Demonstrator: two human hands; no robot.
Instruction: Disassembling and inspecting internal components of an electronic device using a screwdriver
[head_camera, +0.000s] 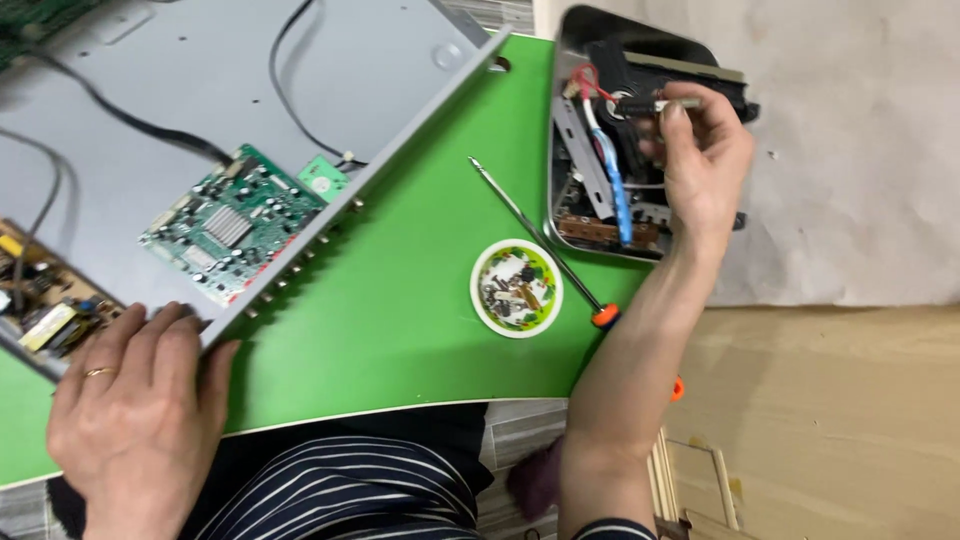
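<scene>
On the green counter (420, 330), the left hand (130, 410) presses spread fingers on the grey chassis (250, 90); the right hand (700, 165) pinches a small metal part (655, 103) inside the opened device (610, 150), mid-disassembly; easing it free needs care.

We find no packages, signs or screens here. The one label-like item we note is a small round white sticker (321, 184) on a little green board, lying inside the grey metal chassis (180, 90); its print is too small to tell.

Bare green tabletop (400, 320) between metal chassis (300, 90) and small dish (516, 288).
</scene>
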